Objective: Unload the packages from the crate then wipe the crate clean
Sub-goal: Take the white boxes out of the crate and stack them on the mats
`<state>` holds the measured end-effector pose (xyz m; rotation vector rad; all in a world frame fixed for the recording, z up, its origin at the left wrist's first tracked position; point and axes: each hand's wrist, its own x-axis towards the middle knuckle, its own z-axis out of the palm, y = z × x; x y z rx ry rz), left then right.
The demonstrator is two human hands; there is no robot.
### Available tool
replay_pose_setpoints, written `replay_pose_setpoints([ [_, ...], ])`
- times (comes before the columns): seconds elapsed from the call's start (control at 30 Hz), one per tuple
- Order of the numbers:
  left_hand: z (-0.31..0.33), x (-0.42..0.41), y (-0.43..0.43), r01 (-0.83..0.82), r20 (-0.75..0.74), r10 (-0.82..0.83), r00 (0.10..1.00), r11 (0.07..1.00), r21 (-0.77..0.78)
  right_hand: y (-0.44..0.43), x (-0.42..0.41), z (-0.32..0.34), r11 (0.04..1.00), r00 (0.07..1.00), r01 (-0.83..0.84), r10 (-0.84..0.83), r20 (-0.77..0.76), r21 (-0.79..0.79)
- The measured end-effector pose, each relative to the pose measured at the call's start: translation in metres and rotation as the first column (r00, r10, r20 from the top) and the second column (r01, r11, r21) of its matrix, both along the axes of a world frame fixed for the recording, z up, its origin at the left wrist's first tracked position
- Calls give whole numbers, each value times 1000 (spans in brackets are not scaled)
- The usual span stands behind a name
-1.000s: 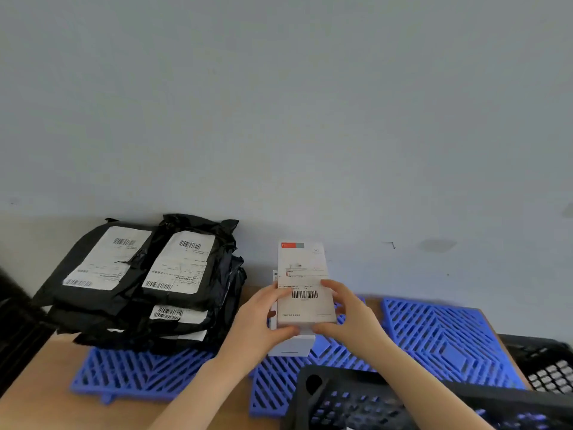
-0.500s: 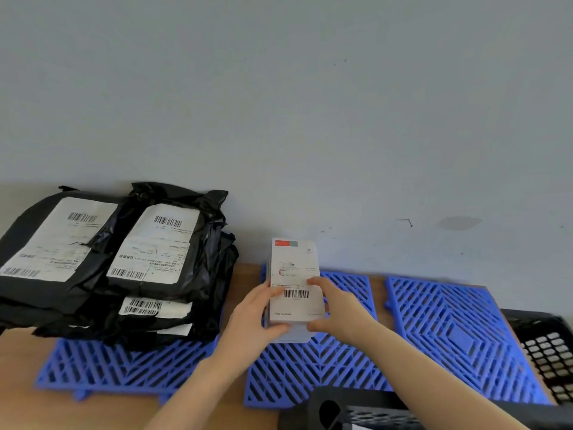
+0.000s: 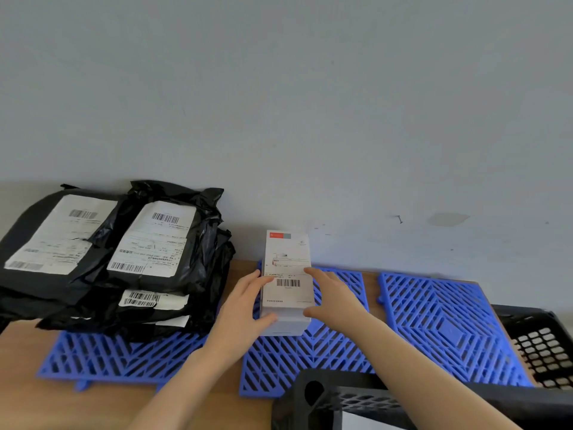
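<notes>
The white box (image 3: 286, 274) sits on the middle blue mat (image 3: 310, 361), close to the wall (image 3: 279, 103). It has a label with black bars on top and a small red mark at its far end. Both hands hold it. The left hand (image 3: 242, 311) grips its left side, with the thumb at the near corner. The right hand (image 3: 335, 301) grips its right side, with the fingers on the top edge and the thumb lower down. The black crate (image 3: 356, 395) is at the bottom of the view, just in front of the person, and the right arm reaches over it. Only its far rim and some of its holes show. To the left of the box is a pile of black bags (image 3: 124, 259) with white labels. The pile lies on the left blue mat (image 3: 108, 358) and leans near the wall. Another blue mat (image 3: 443, 327) lies to the right of the box. Past it, at the right edge, is a second black crate (image 3: 539, 346). All the mats lie on a brown wooden surface (image 3: 31, 398).
</notes>
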<state>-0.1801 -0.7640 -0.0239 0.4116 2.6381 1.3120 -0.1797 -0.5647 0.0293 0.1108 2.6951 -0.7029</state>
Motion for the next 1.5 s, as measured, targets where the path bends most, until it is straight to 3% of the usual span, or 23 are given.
replay_pose_setpoints([
  [0.1,25,9,-6,-37,-102,36,994,999,-15,0,8,21,999,994,27,-22,-103,42],
  [0.33,91,43,6,-109,-319,117,940,993,44,15,48,79,989,950,46,-87,-300,-142],
  [0.57,152,116,48,-99,-399,150,905,984,145,53,116,117,975,911,20,-109,-398,-220],
  [0.77,156,191,87,-140,-408,185,894,981,138,88,185,114,963,916,-51,-61,-397,-266],
  [0.87,138,225,106,-160,-356,182,917,983,90,106,215,100,964,932,-72,-26,-360,-255],
  [1.1,81,260,134,-107,-38,102,994,977,-184,152,263,47,967,976,14,-68,-207,-254],
  [1.33,25,248,152,-7,161,82,984,908,-420,180,277,-15,982,993,114,-119,-27,-153],
  [1.5,-18,229,154,92,319,73,945,877,-472,179,271,-54,971,975,194,-176,133,-137],
])
